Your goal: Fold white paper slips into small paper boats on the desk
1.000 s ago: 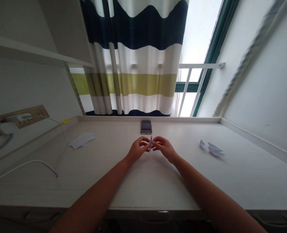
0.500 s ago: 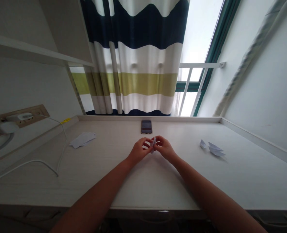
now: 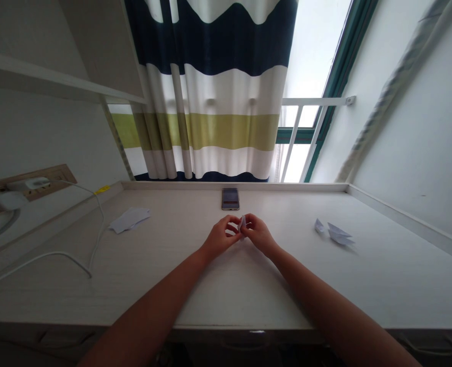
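My left hand (image 3: 220, 237) and my right hand (image 3: 258, 233) meet over the middle of the pale desk (image 3: 226, 285). Both pinch a small folded piece of white paper (image 3: 242, 223) between their fingertips, and most of that paper is hidden by the fingers. Just beyond the hands a phone (image 3: 230, 198) lies flat with its screen up.
Folded paper shapes (image 3: 335, 232) lie on the desk to the right. A small stack of white paper sheets (image 3: 129, 219) lies to the left. A white cable (image 3: 73, 250) runs from a wall socket strip (image 3: 27, 186) across the left side. A striped curtain (image 3: 214, 102) hangs behind.
My hands have drawn closer together around the folded paper. It stood upright between them and now leans, mostly hidden by my fingers.
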The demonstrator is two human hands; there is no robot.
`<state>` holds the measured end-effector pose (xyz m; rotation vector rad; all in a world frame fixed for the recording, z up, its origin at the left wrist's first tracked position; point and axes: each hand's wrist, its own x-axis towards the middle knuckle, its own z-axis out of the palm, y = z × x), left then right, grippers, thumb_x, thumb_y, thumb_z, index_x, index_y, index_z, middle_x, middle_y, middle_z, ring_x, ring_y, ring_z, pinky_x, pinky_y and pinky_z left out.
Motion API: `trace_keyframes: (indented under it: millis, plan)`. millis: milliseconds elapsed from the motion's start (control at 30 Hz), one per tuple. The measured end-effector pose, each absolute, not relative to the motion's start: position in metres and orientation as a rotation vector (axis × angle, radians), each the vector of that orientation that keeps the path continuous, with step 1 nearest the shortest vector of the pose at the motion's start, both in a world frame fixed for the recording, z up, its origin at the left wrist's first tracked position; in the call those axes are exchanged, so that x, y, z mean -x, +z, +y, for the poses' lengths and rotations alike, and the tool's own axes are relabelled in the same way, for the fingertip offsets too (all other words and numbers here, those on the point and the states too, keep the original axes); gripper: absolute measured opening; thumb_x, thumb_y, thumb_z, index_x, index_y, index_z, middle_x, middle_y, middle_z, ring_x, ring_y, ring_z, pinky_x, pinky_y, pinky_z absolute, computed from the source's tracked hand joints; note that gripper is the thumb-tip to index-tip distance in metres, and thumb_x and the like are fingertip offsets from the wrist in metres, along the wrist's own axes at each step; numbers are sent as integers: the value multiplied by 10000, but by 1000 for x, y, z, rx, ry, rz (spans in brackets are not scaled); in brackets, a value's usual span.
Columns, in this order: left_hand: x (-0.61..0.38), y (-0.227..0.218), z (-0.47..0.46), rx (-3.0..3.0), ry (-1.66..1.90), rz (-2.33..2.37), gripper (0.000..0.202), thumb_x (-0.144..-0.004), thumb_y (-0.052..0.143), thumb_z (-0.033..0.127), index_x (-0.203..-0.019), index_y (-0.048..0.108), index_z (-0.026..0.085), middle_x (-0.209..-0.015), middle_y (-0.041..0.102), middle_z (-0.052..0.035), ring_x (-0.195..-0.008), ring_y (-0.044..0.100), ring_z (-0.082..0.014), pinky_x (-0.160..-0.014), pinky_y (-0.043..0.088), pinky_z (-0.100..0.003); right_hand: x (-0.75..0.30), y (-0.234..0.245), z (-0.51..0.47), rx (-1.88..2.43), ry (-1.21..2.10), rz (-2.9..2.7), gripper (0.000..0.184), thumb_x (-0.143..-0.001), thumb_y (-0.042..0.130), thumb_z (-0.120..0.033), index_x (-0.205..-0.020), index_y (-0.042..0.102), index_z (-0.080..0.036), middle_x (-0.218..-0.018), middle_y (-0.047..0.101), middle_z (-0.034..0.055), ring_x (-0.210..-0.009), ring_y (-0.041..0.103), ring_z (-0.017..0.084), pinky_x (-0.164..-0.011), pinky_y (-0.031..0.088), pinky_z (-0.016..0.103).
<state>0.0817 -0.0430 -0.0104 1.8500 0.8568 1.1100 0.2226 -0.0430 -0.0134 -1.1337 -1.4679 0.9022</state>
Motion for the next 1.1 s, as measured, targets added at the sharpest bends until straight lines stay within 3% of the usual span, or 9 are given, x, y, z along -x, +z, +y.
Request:
trace_keyframes:
  millis: [400,767,933,1100]
  plan:
    - [-86,-9,-44,-1656,1115,810,240,-633,561,111,-863,514,160,-947,519,-43,-736,541,-112,-584,527,-265,-224,-16,-40,1184,719,-1565,87,-579,520,-136,-645,536,-190,-628,568,-11,-602,523,136,-587,430,272]
    - [-87,-12,-41,-1545,1134,803,158,-624,549,119,-780,545,141,-836,565,-31,-711,567,-121,-620,524,-294,-225,-19,-40,1217,701,-1533,34,-576,551,-159,-604,550,-178,-612,560,-3,-610,524,147,-595,428,283]
    - [-85,-11,-38,-1443,1159,833,127,-615,554,128,-743,556,129,-672,588,-10,-677,587,-131,-648,514,-297,-225,-14,-41,1144,894,-1454,119,-584,591,-205,-691,600,-154,-701,616,37,-664,569,163,-639,447,300]
    - [-84,-9,-37,-1415,1245,864,115,-606,551,122,-716,581,125,-680,609,-15,-666,595,-136,-661,511,-297,-224,-5,-46,1083,1082,-1354,194,-576,616,-202,-762,634,-149,-714,648,39,-654,584,152,-657,454,305]
